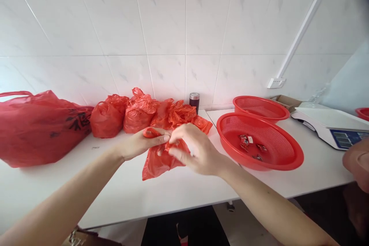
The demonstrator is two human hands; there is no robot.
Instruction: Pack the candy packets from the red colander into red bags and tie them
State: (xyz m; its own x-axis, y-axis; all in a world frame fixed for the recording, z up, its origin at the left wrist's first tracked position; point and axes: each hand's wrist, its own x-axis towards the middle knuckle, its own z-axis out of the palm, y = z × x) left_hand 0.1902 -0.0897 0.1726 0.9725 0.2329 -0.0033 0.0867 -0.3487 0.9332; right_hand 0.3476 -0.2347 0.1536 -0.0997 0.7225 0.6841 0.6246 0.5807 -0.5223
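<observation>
A thin red plastic bag (160,163) hangs between my two hands over the white table, its lower corner pointing down toward the near edge. My left hand (144,143) grips the bag's upper left part, thumb pressed on the plastic. My right hand (196,148) has its fingers bent round the bag's gathered top, thumb and fingertips pinching the plastic. Behind my hands lie crumpled red bags (181,113). Further left stand filled red bags (138,115), one of them tied (106,121).
A large red bag (43,130) sits at far left. Right are two red baskets (296,161) (261,102), the nearer holding several small packets (245,141). Beyond them is a scale (323,121). A dark flask (194,101) stands by the wall. Another person's hand (359,161) shows at right.
</observation>
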